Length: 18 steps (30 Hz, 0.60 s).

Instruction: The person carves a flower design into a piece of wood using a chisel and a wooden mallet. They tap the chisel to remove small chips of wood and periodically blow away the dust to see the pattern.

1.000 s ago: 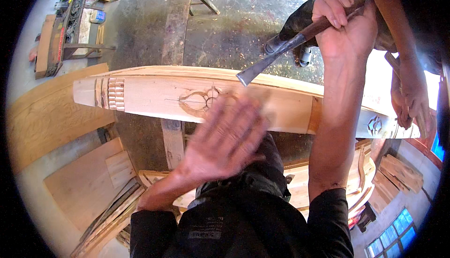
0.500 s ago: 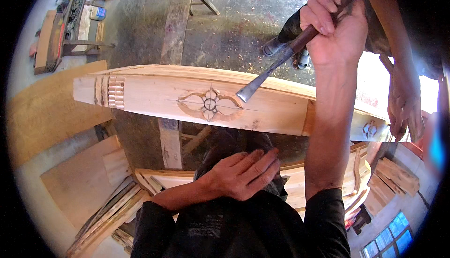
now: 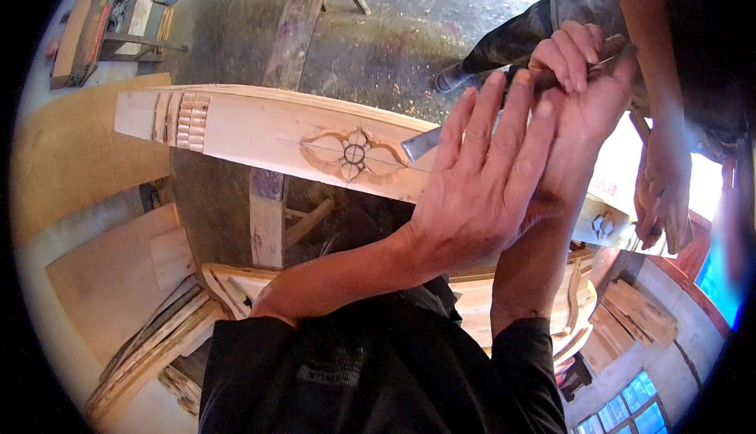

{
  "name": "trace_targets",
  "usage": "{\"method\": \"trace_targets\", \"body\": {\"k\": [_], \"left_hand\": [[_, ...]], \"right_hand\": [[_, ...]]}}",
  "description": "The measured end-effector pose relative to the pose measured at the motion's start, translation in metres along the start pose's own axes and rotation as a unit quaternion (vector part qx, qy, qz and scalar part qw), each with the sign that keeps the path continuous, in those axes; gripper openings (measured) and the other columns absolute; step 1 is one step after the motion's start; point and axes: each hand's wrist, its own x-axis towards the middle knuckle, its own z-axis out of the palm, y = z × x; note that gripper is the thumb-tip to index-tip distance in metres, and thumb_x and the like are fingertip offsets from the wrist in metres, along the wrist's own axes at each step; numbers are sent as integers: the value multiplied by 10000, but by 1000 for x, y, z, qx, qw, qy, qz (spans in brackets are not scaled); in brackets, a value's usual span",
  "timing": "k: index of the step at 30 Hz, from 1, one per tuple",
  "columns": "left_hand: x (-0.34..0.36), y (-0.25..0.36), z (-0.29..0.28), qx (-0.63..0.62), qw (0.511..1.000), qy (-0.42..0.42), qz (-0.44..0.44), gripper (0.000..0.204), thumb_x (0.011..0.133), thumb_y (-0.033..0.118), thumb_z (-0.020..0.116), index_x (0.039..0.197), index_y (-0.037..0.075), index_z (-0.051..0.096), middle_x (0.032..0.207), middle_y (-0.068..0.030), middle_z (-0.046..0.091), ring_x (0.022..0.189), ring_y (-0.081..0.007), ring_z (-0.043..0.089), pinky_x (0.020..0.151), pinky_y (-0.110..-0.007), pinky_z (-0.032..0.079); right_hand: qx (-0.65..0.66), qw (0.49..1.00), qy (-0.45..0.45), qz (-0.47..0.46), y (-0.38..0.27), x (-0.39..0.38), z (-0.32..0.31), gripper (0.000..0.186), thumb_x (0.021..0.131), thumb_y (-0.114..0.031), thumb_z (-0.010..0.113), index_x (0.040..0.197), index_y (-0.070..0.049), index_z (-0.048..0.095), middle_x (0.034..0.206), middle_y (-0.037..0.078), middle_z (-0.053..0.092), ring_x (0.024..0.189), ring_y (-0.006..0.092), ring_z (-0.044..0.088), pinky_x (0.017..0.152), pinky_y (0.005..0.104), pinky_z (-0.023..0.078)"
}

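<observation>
My right hand (image 3: 583,79) is closed on the dark handle of a wide steel chisel (image 3: 419,142), whose edge rests at the right lobe of a carved four-lobed motif (image 3: 354,154) on a long pale wooden piece (image 3: 244,131). My left hand (image 3: 480,166) is open, its long fingers stretched across the chisel's shank and hiding it, close against my right hand and wrist. At the left end of the piece, a carved block of short ribbed rows (image 3: 193,120) shows.
A co-worker's hand (image 3: 661,190) is at the piece's right end, near a second small motif. Their dark-trousered leg (image 3: 504,36) stands beyond it. A trestle plank (image 3: 268,229) crosses beneath; boards (image 3: 106,284) lean at the lower left, and a cluttered bench (image 3: 118,40) stands upper left.
My left hand has risen from beside my body onto the chisel's shank. The chisel, in my right hand, has come down onto the motif and lies lower along the wood.
</observation>
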Motion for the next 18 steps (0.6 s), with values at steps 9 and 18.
{"method": "trace_targets", "body": {"k": [9, 18], "left_hand": [[5, -5, 6, 13, 999, 21, -20, 1052, 827, 509, 738, 1515, -157, 304, 1514, -397, 367, 1322, -512, 447, 1122, -606, 332], [9, -6, 10, 3, 999, 18, -27, 1105, 835, 563, 734, 1503, -193, 284, 1489, -412, 364, 1295, -503, 447, 1117, -590, 331]], "right_hand": [[-13, 1000, -21, 15, 3, 2, 3, 660, 1069, -647, 300, 778, -80, 471, 661, 23, 428, 450, 116, 326, 485, 264, 298], [-66, 997, -42, 6, 4, 3, 10, 623, 1079, -603, 294, 753, -97, 459, 655, 14, 421, 455, 117, 322, 490, 270, 290]]}}
